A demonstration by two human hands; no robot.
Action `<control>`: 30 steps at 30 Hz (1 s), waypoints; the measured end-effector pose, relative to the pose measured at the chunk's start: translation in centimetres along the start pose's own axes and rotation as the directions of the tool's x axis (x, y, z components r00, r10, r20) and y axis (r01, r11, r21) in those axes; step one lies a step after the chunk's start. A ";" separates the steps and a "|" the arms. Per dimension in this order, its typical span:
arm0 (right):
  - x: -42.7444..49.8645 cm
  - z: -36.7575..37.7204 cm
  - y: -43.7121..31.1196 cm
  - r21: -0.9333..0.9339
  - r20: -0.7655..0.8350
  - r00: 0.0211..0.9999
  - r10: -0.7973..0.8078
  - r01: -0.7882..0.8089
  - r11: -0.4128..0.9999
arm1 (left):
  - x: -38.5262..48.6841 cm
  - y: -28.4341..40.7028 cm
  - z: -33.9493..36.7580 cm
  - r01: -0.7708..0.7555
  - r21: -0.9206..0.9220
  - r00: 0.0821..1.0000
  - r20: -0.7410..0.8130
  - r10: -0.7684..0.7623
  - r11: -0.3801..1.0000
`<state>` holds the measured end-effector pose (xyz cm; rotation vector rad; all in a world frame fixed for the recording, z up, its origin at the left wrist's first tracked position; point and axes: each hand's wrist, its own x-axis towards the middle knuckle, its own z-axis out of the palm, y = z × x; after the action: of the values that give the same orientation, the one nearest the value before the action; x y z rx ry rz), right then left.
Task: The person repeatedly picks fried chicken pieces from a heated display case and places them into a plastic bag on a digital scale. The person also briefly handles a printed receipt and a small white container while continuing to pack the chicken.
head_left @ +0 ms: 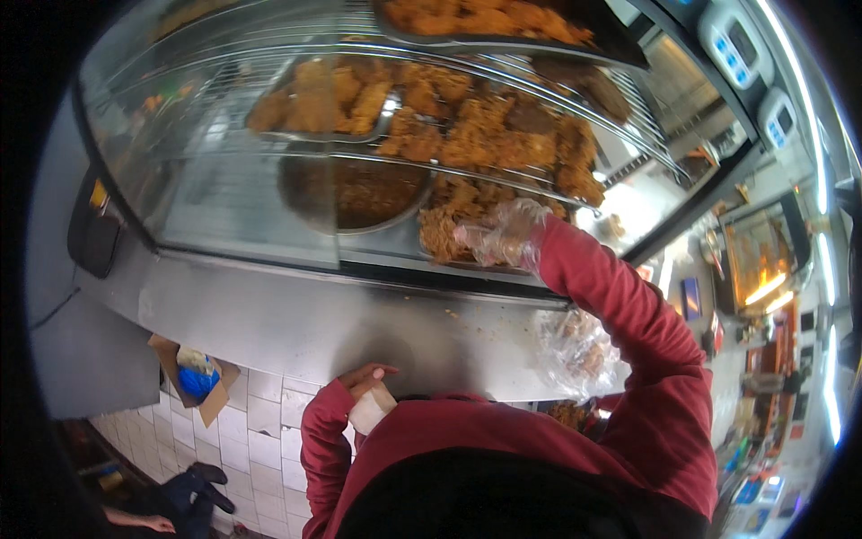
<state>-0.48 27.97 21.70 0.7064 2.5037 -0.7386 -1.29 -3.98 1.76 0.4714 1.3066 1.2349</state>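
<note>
My right hand (508, 234), in a clear plastic glove, reaches through the opening of a glass food display case and touches the fried chicken (448, 226) on the lower level; whether its fingers grip a piece cannot be told. My left hand (367, 381) is at the front edge of the steel counter (269, 310), against a whitish, paper-like thing (372, 407) that it appears to hold. Beside the chicken stands a round metal pan of brown food in sauce (363, 192). Above, a wire rack bears more fried pieces (485, 135) and a metal tray (269, 135) of them.
A sliding glass pane (249, 202) covers the case's left part. A clear plastic bag (579, 350) with something brown inside lies on the counter near my right sleeve. An open cardboard box (215, 397) is below at left. Another person's legs and hand (158, 523) show at lower left.
</note>
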 end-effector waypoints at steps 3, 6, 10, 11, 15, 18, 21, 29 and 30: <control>-4.3 -0.1 5.7 0.064 0.074 0.997 0.030 -0.035 0.997 | 1.2 0.1 1.1 0.018 0.080 0.999 0.037 -0.021 0.997; -8.1 0.2 11.5 -0.036 0.094 0.982 0.163 -0.160 0.986 | 3.1 -0.1 2.9 -0.005 0.191 0.998 0.061 -0.007 0.982; -13.1 -0.3 19.4 0.149 0.074 0.991 0.110 -0.120 0.982 | 5.1 -0.1 6.4 0.006 0.145 0.997 0.081 -0.018 0.989; -14.6 -0.7 21.4 0.158 0.057 0.993 0.101 -0.109 0.981 | 5.6 0.1 7.2 0.042 0.158 0.995 0.085 -0.056 0.987; -16.8 -3.4 29.2 0.262 -0.041 0.988 0.148 -0.133 0.956 | 7.2 0.7 11.2 0.141 0.123 0.986 0.072 -0.150 0.982; -15.2 -7.1 34.9 0.088 -0.093 0.951 0.294 -0.286 0.954 | 8.3 1.2 14.7 0.203 0.041 0.977 0.053 -0.205 0.978; -10.6 -9.8 39.3 -0.203 -0.217 0.954 0.206 -0.250 0.947 | 9.4 2.0 18.2 0.179 0.032 0.984 0.013 -0.179 0.983; -1.2 -8.5 44.4 0.052 -0.425 0.859 0.286 -0.292 0.955 | 10.5 2.0 23.8 0.151 0.092 0.983 -0.122 -0.139 0.984; -1.0 -7.9 44.5 -0.190 -0.377 0.903 0.207 -0.294 0.937 | 10.6 2.0 24.2 0.153 0.088 0.981 -0.130 -0.141 0.984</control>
<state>23.94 64.69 11.76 1.1277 2.6761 -0.2175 17.29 14.49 5.47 0.3645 1.4854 1.0941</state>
